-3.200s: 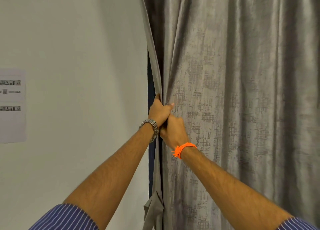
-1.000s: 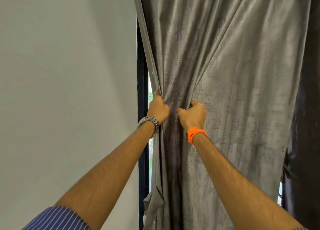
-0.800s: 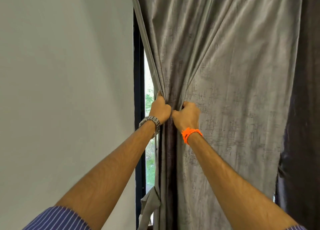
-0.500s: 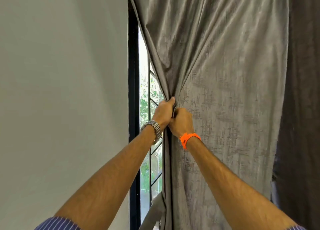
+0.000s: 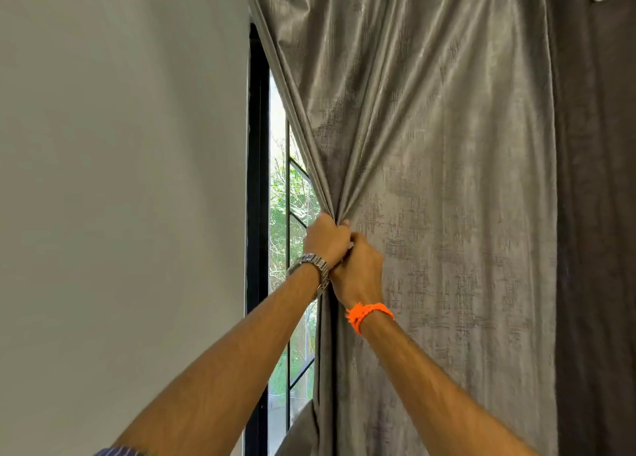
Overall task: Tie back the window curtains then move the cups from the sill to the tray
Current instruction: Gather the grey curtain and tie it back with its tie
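Both bare forearms reach up and forward and meet at the left edge of the grey curtain (image 5: 430, 180). The left hand (image 5: 327, 240) is clenched round the gathered hem. The right hand (image 5: 359, 269) sits just below, pressed against it and wrapped round the same bunch (knuckles toward the camera). Folds fan upward from the hands. A second ago the hands gripped the fabric apart; now they touch, and a wider strip of window (image 5: 297, 214) shows beside the black frame (image 5: 257, 180).
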Action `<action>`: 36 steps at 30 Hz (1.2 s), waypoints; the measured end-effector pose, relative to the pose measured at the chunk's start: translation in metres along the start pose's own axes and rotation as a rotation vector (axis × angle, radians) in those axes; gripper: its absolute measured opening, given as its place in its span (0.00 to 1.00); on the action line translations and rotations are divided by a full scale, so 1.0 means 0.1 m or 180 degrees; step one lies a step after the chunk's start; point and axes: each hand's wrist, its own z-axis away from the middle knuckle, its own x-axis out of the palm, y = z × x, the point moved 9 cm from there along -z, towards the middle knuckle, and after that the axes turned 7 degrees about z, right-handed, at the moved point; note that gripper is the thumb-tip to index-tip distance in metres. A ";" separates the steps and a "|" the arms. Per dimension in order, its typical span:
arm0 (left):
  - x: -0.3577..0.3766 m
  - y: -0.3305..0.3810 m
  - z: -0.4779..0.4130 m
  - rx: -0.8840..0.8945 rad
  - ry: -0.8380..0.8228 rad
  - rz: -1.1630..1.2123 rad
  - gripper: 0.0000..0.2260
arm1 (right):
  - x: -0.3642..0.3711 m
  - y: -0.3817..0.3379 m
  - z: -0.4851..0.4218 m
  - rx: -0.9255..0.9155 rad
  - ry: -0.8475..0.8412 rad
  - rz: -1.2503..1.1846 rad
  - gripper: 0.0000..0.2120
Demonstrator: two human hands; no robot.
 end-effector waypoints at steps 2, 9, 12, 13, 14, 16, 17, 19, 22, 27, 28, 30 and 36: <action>-0.02 0.01 0.03 0.0084 0.0154 -0.0186 0.09 | -0.01 0.08 0.04 0.0167 0.0087 -0.0297 0.17; 0.01 0.03 0.01 0.0280 0.0221 -0.0361 0.09 | -0.05 0.16 0.08 -0.0030 0.0118 -0.0150 0.22; 0.02 -0.02 -0.01 0.0219 0.0104 -0.0292 0.07 | -0.04 0.27 0.03 -0.0160 -0.0089 -0.0190 0.21; 0.03 -0.04 -0.02 0.0196 0.0072 -0.0300 0.08 | 0.00 0.35 0.00 -0.0061 -0.0300 -0.0428 0.20; 0.03 -0.05 -0.03 0.0181 0.0063 -0.0316 0.09 | 0.04 0.43 -0.04 0.0113 -0.0522 -0.0761 0.20; 0.03 -0.05 -0.05 0.0182 0.0087 -0.0367 0.10 | 0.06 0.55 -0.13 0.0464 -0.0678 -0.1271 0.20; 0.03 -0.05 -0.05 0.0193 0.0099 -0.0396 0.10 | 0.00 0.56 -0.20 0.0514 -0.0520 -0.1306 0.19; 0.03 -0.06 -0.06 0.0195 0.0092 -0.0439 0.10 | -0.26 0.42 -0.38 0.0314 0.0137 -0.1078 0.15; 0.06 -0.08 -0.09 0.0191 0.0039 -0.0553 0.11 | -0.58 -0.11 -0.69 -0.0491 0.0835 -0.0800 0.09; 0.06 -0.11 -0.11 0.0216 0.0064 -0.0707 0.11 | -0.65 -0.81 -1.42 -0.0893 0.0972 -0.0380 0.11; 0.07 -0.12 -0.11 0.0229 0.0063 -0.0683 0.10 | -0.64 -0.84 -1.58 -0.0737 0.0957 -0.0380 0.12; 0.07 -0.13 -0.10 0.0270 0.0054 -0.0673 0.10 | -0.59 -0.88 -1.85 -0.0482 0.0818 -0.0387 0.21; 0.05 -0.14 -0.14 0.0443 -0.0004 -0.0589 0.12 | -0.57 -0.79 -2.19 0.0189 0.0930 -0.0178 0.27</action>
